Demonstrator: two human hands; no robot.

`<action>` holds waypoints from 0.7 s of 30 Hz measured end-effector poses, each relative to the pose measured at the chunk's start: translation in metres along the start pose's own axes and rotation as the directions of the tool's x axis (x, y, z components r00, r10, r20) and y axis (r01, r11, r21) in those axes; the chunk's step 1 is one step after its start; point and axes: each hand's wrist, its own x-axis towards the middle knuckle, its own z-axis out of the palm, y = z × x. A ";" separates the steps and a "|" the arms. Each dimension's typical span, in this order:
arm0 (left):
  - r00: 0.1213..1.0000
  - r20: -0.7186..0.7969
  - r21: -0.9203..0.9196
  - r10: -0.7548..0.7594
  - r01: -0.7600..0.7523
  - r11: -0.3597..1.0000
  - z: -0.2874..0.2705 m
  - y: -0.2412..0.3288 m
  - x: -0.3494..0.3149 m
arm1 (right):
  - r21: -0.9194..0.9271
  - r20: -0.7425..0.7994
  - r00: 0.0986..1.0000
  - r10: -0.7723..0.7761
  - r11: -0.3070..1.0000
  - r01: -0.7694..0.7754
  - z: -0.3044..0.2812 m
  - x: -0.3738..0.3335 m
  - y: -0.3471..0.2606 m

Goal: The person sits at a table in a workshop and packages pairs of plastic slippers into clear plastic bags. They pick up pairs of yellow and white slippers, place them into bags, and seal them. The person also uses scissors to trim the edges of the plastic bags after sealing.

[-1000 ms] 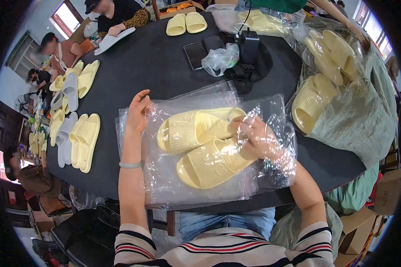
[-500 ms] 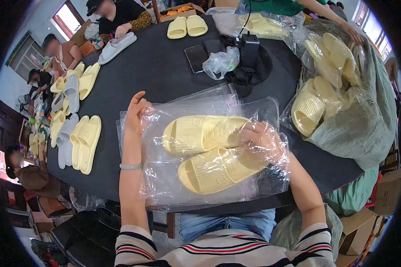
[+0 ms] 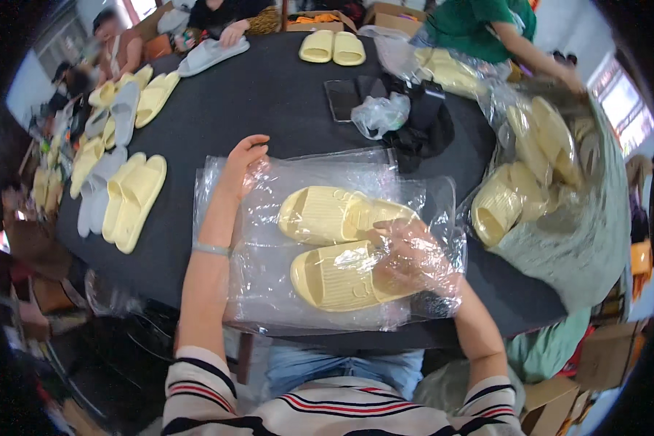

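Observation:
A pair of pale yellow slippers [image 3: 330,272] lies side by side in a clear plastic bag [image 3: 443,203], toes to the left. My right hand [image 3: 414,254] rests under the clear film, its fingers spread over the heel ends of both slippers. Glare on the film partly hides these fingers. Beneath the pair lie more clear plastic bags [image 3: 258,291] in a loose stack. My left forearm reaches across the left side of that stack. At its upper left, my left hand [image 3: 247,166] has loosely bent fingers standing apart, with nothing visible in them.
Yellow and grey slippers [image 3: 134,200] line the left of the black table [image 3: 232,94]. At the back are another yellow pair [image 3: 332,47], a phone [image 3: 339,100] and a crumpled bag [image 3: 380,115]. Bagged slippers [image 3: 498,203] lie on a grey-green sack [image 3: 588,240]. Other people sit or stand around the table.
My right hand has shifted left over the heels, its fingers more spread. The lower slipper now lies straighter beside the upper one. My left hand's fingers have swung right. The view has shifted slightly.

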 end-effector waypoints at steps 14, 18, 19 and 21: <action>0.985 0.171 0.055 -0.004 -0.005 0.998 -0.003 0.008 -0.004 | 0.075 0.260 0.947 -0.189 0.982 0.176 0.064 0.078 0.034; 0.994 0.103 0.107 0.038 -0.049 0.993 -0.007 0.012 -0.003 | 0.205 0.075 0.972 -0.224 0.957 0.205 0.053 0.075 0.014; 0.994 0.089 0.094 0.060 -0.068 0.993 -0.010 0.015 -0.003 | 0.267 0.063 0.982 -0.180 0.951 0.158 0.048 0.073 0.011; 0.993 0.070 0.073 0.094 -0.099 0.992 -0.019 0.022 -0.004 | 0.542 0.078 0.996 0.030 0.837 -0.068 0.040 0.061 0.010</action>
